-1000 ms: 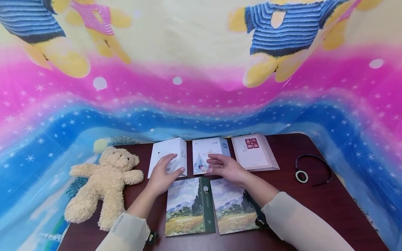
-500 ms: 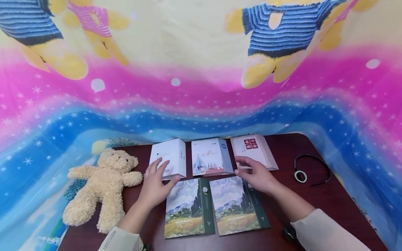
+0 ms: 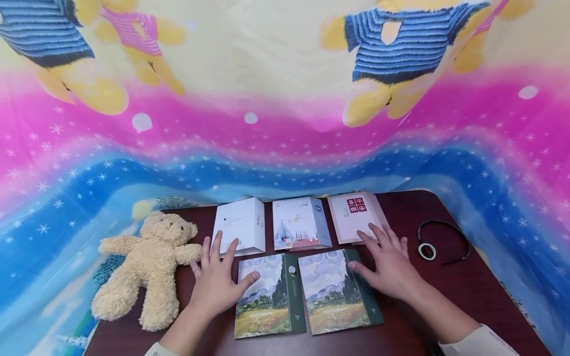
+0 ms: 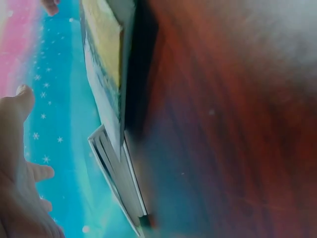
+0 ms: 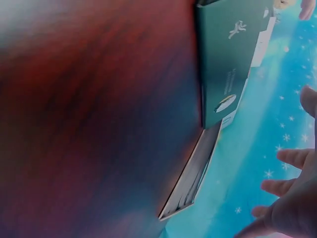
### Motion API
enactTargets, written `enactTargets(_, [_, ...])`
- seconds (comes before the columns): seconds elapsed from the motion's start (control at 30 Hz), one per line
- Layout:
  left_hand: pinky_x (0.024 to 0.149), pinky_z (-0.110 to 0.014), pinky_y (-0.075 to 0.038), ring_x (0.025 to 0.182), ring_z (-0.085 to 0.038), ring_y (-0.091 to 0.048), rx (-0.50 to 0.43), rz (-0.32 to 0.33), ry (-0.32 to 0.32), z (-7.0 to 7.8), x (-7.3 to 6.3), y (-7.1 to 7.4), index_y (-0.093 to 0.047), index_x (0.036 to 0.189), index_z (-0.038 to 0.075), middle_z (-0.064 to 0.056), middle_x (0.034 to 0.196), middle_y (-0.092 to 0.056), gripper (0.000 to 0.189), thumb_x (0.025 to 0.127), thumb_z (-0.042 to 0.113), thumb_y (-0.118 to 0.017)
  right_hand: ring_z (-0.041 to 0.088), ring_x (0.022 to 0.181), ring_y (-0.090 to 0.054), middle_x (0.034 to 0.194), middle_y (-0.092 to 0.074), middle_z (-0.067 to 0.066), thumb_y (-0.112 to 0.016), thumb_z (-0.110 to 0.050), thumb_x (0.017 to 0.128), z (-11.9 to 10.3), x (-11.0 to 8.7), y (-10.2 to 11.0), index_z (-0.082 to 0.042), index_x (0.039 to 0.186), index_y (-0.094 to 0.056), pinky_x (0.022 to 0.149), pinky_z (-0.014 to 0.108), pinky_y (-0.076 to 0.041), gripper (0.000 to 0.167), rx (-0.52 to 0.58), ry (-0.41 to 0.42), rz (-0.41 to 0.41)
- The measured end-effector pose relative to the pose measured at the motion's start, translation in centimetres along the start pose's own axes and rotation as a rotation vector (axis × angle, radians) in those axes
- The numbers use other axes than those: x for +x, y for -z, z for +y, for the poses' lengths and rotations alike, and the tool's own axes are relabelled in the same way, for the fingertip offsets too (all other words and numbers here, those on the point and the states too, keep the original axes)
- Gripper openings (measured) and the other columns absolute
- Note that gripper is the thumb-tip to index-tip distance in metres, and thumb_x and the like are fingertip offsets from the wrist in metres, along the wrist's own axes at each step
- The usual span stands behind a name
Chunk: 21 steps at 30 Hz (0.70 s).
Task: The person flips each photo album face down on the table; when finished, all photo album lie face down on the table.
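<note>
Two photo albums with a painted landscape cover and green spine lie side by side, the left album (image 3: 260, 301) and the right album (image 3: 331, 294). Behind them is a row of three pale thick books: a white book (image 3: 238, 220), a book with a tent picture (image 3: 296, 225) and a book with red square characters (image 3: 345, 220). My left hand (image 3: 215, 284), fingers spread, hovers by the left album and white book. Over the right album's upper right corner my right hand (image 3: 394, 267) spreads its fingers too. Both wrist views show the hands apart from the books, holding nothing.
A cream teddy bear (image 3: 151, 267) lies on the table's left side. On the right lies a dark cord loop with a pale ring (image 3: 427, 251). A printed cloth (image 3: 285, 168) hangs behind and around the dark wooden table (image 3: 401, 207).
Both hands have drawn apart and back toward me, fingers spreading wider. My right hand moved right from the tent book past the red-character book. The albums and books stay put.
</note>
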<state>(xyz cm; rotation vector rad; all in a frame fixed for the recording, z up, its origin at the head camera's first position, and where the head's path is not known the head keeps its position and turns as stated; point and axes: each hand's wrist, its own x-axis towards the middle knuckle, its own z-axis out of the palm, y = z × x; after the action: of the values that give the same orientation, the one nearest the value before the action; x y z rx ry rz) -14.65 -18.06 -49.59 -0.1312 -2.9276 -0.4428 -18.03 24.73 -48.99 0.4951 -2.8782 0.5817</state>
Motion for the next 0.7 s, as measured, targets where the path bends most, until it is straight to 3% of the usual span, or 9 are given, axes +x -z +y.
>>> enactTargets(0.2, [0.101,-0.089,0.005,0.155,-0.042,0.020,0.045,-0.056,0.016,0.5,-1.2,-0.2,-0.028,0.166,0.025,-0.010,0.174,0.008,0.109,0.081,0.083,-0.063,0.050,0.155,0.006,0.167,-0.022,0.024,-0.064,-0.075,0.088,0.4,-1.2,-0.1,-0.016,0.158,-0.045,0.106,0.085,0.011,0.094,-0.076,-0.023,0.001])
enactTargets(0.5, [0.098,-0.086,0.015,0.152,-0.041,0.027,0.117,-0.059,0.028,1.0,-1.6,-0.6,-0.022,0.167,0.027,-0.004,0.172,0.021,0.122,0.072,0.093,-0.059,0.048,0.153,0.019,0.174,0.002,0.016,-0.057,-0.083,0.086,0.9,-2.0,-0.7,-0.020,0.164,-0.034,0.099,0.092,0.000,0.103,-0.200,-0.044,-0.062])
enactTargets(0.7, [0.098,-0.083,0.019,0.152,-0.041,0.027,0.136,-0.081,0.038,1.3,-2.1,-0.8,-0.023,0.167,0.026,-0.005,0.172,0.021,0.125,0.070,0.097,-0.056,0.049,0.149,0.028,0.173,0.013,0.013,-0.054,-0.087,0.084,1.0,-2.7,-1.1,-0.026,0.165,-0.032,0.097,0.093,0.005,0.104,-0.270,-0.043,-0.083])
